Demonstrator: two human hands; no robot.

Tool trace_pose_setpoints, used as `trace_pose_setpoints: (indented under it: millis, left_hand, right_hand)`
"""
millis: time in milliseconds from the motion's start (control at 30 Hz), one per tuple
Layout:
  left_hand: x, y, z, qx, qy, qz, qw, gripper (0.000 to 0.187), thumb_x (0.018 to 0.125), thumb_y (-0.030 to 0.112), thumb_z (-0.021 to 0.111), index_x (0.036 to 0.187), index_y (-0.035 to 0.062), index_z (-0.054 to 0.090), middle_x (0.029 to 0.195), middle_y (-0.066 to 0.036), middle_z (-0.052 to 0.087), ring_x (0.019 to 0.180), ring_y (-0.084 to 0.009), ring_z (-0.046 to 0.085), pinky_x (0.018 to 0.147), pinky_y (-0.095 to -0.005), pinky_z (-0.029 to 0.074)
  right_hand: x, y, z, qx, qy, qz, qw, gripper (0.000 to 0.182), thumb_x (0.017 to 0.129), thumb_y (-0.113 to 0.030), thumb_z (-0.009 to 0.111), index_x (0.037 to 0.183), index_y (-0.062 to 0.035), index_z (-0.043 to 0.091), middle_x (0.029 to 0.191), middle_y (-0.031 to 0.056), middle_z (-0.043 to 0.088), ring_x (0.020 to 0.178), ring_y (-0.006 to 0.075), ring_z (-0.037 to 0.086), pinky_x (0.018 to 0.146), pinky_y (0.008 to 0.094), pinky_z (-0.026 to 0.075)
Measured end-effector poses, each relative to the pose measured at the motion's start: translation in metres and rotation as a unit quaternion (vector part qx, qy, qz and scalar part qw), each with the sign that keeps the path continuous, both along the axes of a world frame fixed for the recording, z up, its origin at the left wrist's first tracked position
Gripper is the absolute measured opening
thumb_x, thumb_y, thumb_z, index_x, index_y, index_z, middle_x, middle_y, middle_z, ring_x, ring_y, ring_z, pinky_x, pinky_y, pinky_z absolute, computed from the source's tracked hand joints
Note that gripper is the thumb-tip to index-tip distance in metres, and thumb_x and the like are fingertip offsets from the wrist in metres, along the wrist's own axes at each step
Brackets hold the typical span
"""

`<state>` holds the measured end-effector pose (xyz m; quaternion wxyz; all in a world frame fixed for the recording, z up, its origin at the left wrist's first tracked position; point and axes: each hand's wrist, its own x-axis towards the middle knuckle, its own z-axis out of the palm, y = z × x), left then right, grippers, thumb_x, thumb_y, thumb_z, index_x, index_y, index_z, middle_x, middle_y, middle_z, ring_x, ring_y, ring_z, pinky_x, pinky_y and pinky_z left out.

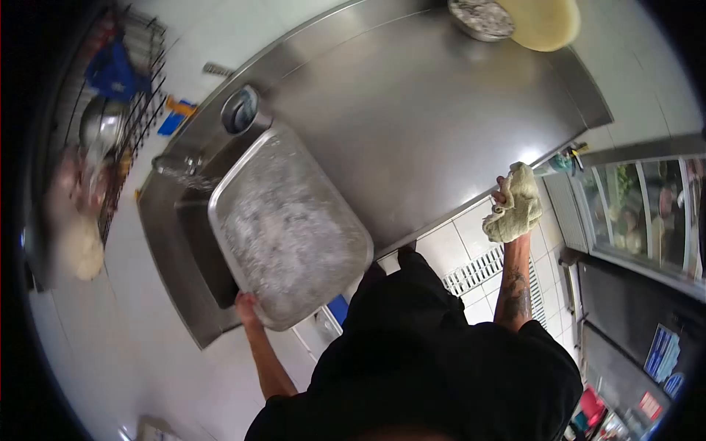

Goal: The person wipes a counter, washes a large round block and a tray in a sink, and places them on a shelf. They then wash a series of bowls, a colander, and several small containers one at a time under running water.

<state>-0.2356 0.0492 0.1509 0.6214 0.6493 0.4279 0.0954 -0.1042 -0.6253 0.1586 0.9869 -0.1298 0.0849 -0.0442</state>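
Note:
A large metal tray [290,228] lies tilted over the sink basin [202,242], its surface wet and streaked. My left hand [248,306] grips the tray's lower left edge, fingers closed round the rim. Off to the right, past the counter's front edge, my right hand [501,192] holds a pale yellow-green cloth [519,206], which covers most of that hand. Water runs from the faucet [184,163] beside the tray's upper left side.
A metal cup [241,110] stands behind the tray. On the steel counter [412,110], a bowl [482,18] and a yellowish round item [540,22] sit at the far edge. A wire rack [140,95] hangs at left; a glass-fronted fridge [647,209] stands at right.

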Motion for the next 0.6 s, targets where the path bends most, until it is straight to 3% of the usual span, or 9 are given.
trace_pose_setpoints:
  millis: [33, 233, 333, 400, 433, 467, 533, 567, 600]
  left_hand:
    - [-0.041, 0.064, -0.018, -0.014, 0.023, -0.074, 0.997, 0.009, 0.069, 0.007, 0.047, 0.065, 0.0141, 0.042, 0.056, 0.0, 0.041, 0.058, -0.014, 0.043, 0.064, -0.028, 0.038]
    - [-0.112, 0.121, -0.007, -0.027, -0.046, 0.071, 0.996, 0.023, 0.088, 0.031, 0.056, 0.077, 0.0113, 0.058, 0.072, 0.0, 0.049, 0.071, -0.0147, 0.048, 0.069, -0.0325, 0.04]
    - [-0.095, 0.206, -0.075, 0.159, -0.065, -0.173, 0.97, 0.013, 0.086, 0.019, 0.056, 0.083, 0.0077, 0.059, 0.077, -0.004, 0.053, 0.07, -0.0171, 0.05, 0.063, -0.0379, 0.042]
    - [-0.056, 0.199, -0.073, 0.22, -0.045, -0.142, 0.964, 0.017, 0.085, 0.024, 0.054, 0.08, 0.0073, 0.057, 0.077, -0.004, 0.054, 0.07, -0.0167, 0.05, 0.063, -0.0381, 0.043]
    - [-0.03, 0.193, -0.057, 0.058, -0.019, -0.084, 0.995, 0.018, 0.085, 0.024, 0.055, 0.082, 0.0065, 0.058, 0.078, -0.005, 0.055, 0.071, -0.017, 0.051, 0.063, -0.038, 0.044]
    - [-0.019, 0.198, -0.063, 0.056, -0.028, -0.093, 0.994, 0.018, 0.085, 0.024, 0.055, 0.082, 0.0065, 0.058, 0.078, -0.005, 0.055, 0.071, -0.017, 0.051, 0.063, -0.038, 0.044]
    - [0.009, 0.25, -0.106, -0.195, -0.014, 0.092, 0.977, 0.016, 0.084, 0.02, 0.059, 0.089, 0.0054, 0.06, 0.088, -0.007, 0.058, 0.082, -0.0185, 0.055, 0.069, -0.0374, 0.048]
    - [0.017, 0.25, -0.096, -0.235, -0.034, 0.084, 0.968, 0.022, 0.086, 0.02, 0.058, 0.099, 0.0029, 0.057, 0.098, -0.01, 0.056, 0.091, -0.0226, 0.054, 0.076, -0.04, 0.049]
    - [0.025, 0.251, -0.087, -0.275, -0.052, 0.076, 0.957, 0.029, 0.087, 0.02, 0.058, 0.109, 0.0004, 0.053, 0.108, -0.013, 0.055, 0.1, -0.0267, 0.053, 0.082, -0.0427, 0.05]
  right_hand:
    - [0.003, 0.008, 0.005, -0.002, -0.036, 0.032, 0.999, 0.049, 0.086, -0.033, 0.058, 0.123, -0.0034, 0.045, 0.102, 0.0218, 0.052, 0.074, 0.0298, 0.055, 0.059, 0.0389, 0.057]
    - [-0.023, 0.024, -0.029, 0.005, -0.025, 0.113, 0.993, 0.077, 0.085, -0.037, 0.059, 0.145, -0.0085, 0.021, 0.131, 0.0282, 0.036, 0.084, 0.027, 0.053, 0.064, 0.0354, 0.053]
    - [-0.027, -0.006, -0.079, -0.088, 0.079, 0.178, 0.977, 0.067, 0.09, -0.039, 0.05, 0.143, -0.0042, 0.027, 0.118, 0.0243, 0.044, 0.076, 0.0231, 0.051, 0.058, 0.0299, 0.05]
    - [-0.031, 0.002, -0.059, -0.106, 0.18, 0.137, 0.968, 0.059, 0.092, -0.035, 0.048, 0.139, -0.0025, 0.033, 0.096, 0.0159, 0.053, 0.066, 0.0183, 0.05, 0.057, 0.0251, 0.048]
    - [-0.025, -0.005, -0.068, -0.109, 0.174, 0.134, 0.969, 0.059, 0.092, -0.035, 0.048, 0.139, -0.0025, 0.033, 0.096, 0.0159, 0.053, 0.066, 0.0183, 0.05, 0.057, 0.0251, 0.048]
    - [-0.019, -0.027, -0.088, -0.073, 0.161, 0.168, 0.97, 0.053, 0.092, -0.035, 0.05, 0.133, -0.0037, 0.039, 0.097, 0.0173, 0.054, 0.066, 0.0194, 0.051, 0.053, 0.0274, 0.048]
    - [-0.015, -0.03, -0.083, -0.211, 0.198, 0.132, 0.948, 0.046, 0.088, -0.035, 0.055, 0.122, -0.0053, 0.048, 0.096, 0.0149, 0.057, 0.067, 0.0188, 0.054, 0.051, 0.03, 0.049]
    - [-0.008, -0.024, -0.063, -0.372, 0.254, 0.053, 0.891, 0.045, 0.085, -0.036, 0.058, 0.117, -0.0056, 0.051, 0.093, 0.0112, 0.059, 0.068, 0.017, 0.055, 0.052, 0.0304, 0.049]
    - [0.006, -0.044, -0.068, -0.346, 0.069, 0.105, 0.93, 0.048, 0.082, -0.039, 0.06, 0.116, -0.0068, 0.051, 0.095, 0.0108, 0.06, 0.074, 0.0204, 0.057, 0.06, 0.0344, 0.051]
